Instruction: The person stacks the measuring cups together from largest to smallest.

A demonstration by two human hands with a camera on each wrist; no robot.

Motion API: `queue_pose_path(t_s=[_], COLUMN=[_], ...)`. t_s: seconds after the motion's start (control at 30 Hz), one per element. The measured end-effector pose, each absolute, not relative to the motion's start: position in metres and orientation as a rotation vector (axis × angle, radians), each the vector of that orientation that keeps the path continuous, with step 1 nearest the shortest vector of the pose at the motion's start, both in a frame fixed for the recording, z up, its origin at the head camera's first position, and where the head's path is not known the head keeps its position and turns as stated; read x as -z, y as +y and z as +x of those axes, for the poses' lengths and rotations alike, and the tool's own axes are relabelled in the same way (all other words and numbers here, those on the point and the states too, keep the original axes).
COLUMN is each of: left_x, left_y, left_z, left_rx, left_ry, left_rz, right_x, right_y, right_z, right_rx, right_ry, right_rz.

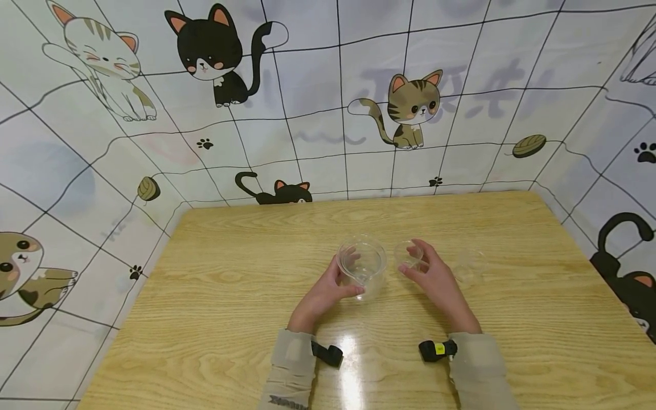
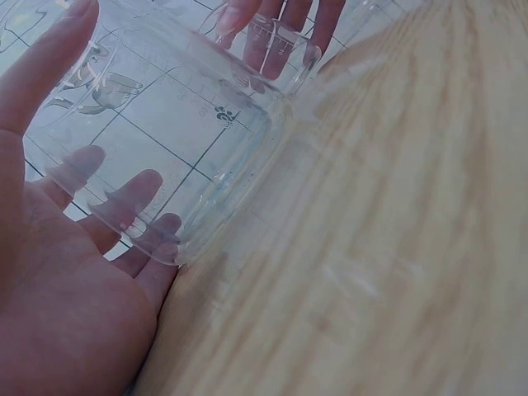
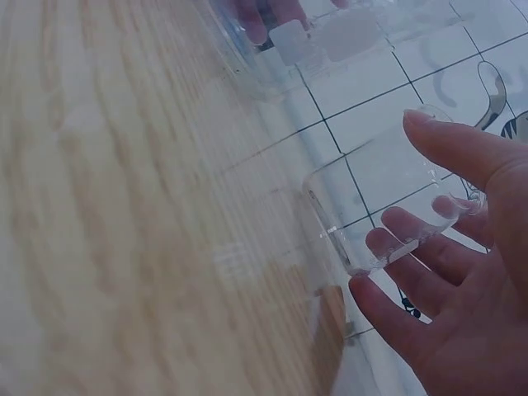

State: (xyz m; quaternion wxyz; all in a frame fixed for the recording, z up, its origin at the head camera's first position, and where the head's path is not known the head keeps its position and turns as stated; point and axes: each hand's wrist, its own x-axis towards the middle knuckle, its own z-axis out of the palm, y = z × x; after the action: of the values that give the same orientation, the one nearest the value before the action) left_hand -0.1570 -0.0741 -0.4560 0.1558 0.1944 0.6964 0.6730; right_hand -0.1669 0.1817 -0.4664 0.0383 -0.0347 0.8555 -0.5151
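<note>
A large clear beaker (image 1: 363, 256) stands upright near the middle of the wooden table. My left hand (image 1: 322, 295) grips it from the left, thumb on the near side and fingers around the far side. Faint printed marks show on its wall (image 2: 198, 124) in the left wrist view. Just to the right, my right hand (image 1: 439, 285) holds a smaller clear beaker (image 1: 408, 254) between thumb and fingers. In the right wrist view this small beaker (image 3: 384, 198) has its base close to the tabletop. A narrow gap separates the two beakers.
To the right of my right hand, a faint clear round container (image 1: 468, 266) is on the table (image 1: 230, 296). Cat-patterned cloth (image 1: 318, 131) with grid lines rises behind the table and along both sides. Black straps with small devices circle both wrists.
</note>
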Motion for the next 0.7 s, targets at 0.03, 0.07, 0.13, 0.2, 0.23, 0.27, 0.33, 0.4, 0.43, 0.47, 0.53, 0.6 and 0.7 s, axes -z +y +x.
queue_pose_path(t_s=[0.03,0.07,0.13,0.2,0.23,0.27,0.33,0.4,0.43,0.47,0.53,0.6,0.7], left_x=[0.456,0.456,0.4559,0.4559,0.4561,0.456,0.456,0.4562,0.4562,0.4563,0.4565,0.4569,0.4571], left_y=[-0.0742,-0.0744,-0.0748,-0.0751,-0.0752,-0.0754,-0.0756,-0.0757,-0.0758,-0.0758,-0.0758,-0.0758,-0.0756], left_z=[-0.1569,-0.1569,-0.1571,-0.1572,-0.1573,-0.1575,-0.1579,-0.1582,-0.1582,-0.1582,-0.1579,-0.1577,-0.1577], left_rx=[-1.927,-1.927,-1.925,-1.922,-1.921,-1.921,-1.92,-1.923,-1.924,-1.926,-1.926,-1.929,-1.934], left_ry=[1.996,1.995,1.994,1.995,1.996,1.996,2.0,1.998,1.995,1.991,1.984,1.975,1.97], left_rz=[0.556,0.556,0.56,0.565,0.565,0.566,0.57,0.572,0.572,0.573,0.569,0.566,0.565], right_x=[0.4661,0.4658,0.4657,0.4659,0.4657,0.4655,0.4651,0.4642,0.4637,0.4632,0.4627,0.4624,0.4625], right_y=[0.1808,0.1801,0.1789,0.1784,0.1784,0.1785,0.1787,0.1793,0.1797,0.1801,0.1811,0.182,0.184], right_z=[-0.1671,-0.1672,-0.1676,-0.168,-0.1681,-0.1682,-0.1684,-0.1683,-0.1681,-0.1678,-0.1671,-0.1663,-0.1656], right_rx=[1.574,1.565,1.551,1.541,1.537,1.528,1.511,1.499,1.49,1.478,1.466,1.465,1.482], right_ry=[2.63,2.636,2.647,2.655,2.657,2.659,2.669,2.671,2.673,2.676,2.674,2.66,2.626], right_rz=[-0.102,-0.098,-0.088,-0.082,-0.085,-0.091,-0.101,-0.115,-0.123,-0.13,-0.142,-0.157,-0.185])
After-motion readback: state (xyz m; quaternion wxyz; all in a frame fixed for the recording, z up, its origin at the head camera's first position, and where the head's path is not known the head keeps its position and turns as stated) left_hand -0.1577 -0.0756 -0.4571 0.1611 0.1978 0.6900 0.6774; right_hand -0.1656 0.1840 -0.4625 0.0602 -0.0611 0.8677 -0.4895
